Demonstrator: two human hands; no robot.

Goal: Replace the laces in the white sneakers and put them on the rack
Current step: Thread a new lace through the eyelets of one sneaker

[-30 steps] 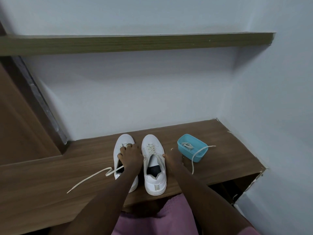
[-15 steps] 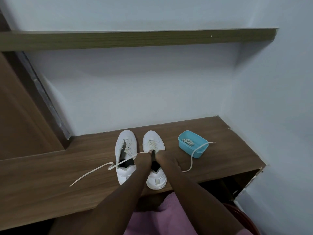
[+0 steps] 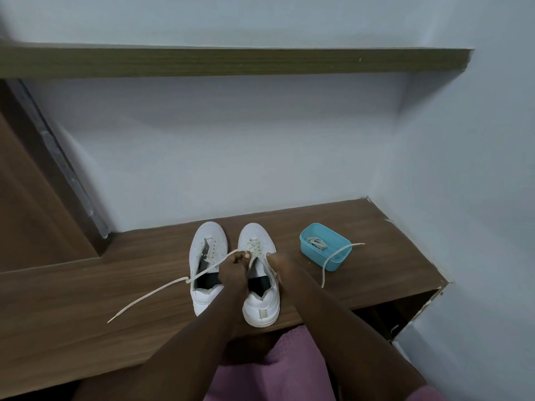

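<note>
Bottom centre of frame: purple garment (image 3: 278,371) on the person's lap, both bare forearms reaching up from it toward frame centre.

Counter (image 3: 72,328), dark wood grain, spans the lower half. Below its right end, a dark open compartment (image 3: 402,311).

Two white sneakers stand side by side near the counter's front edge, toes pointing at the wall, heels toward the camera, almost touching.
- Frame-left sneaker (image 3: 202,299): tongue area open, dark insole showing, eyelets mostly bare.
- Frame-right sneaker (image 3: 262,306): cream lacing (image 3: 254,245) crossed through the front eyelets, a grey tab on the heel.

Left hand (image 3: 233,273) sits over the gap between the sneakers, fingers curled, pinching the long lace (image 3: 150,296) at its upper end. That lace runs from the fingertips down-left across the frame-left sneaker's opening, then lies loose on the counter, tip at lower left.

Right hand (image 3: 285,264) is at the right side of the frame-right sneaker's throat, fingers curled onto it. Lace strand or eyelet flap in the grip: cannot tell.

Right of the sneakers, well apart: teal tub (image 3: 318,257) on the counter. A bundled lace (image 3: 317,243) lies inside. Another lace (image 3: 333,256) drapes over its rim, one end down on the counter, the other sticking out to the right.

Behind: pale blue wall (image 3: 231,154). Wooden shelf (image 3: 231,63) across the top of frame. Brown wooden panel (image 3: 26,212) at left edge.
</note>
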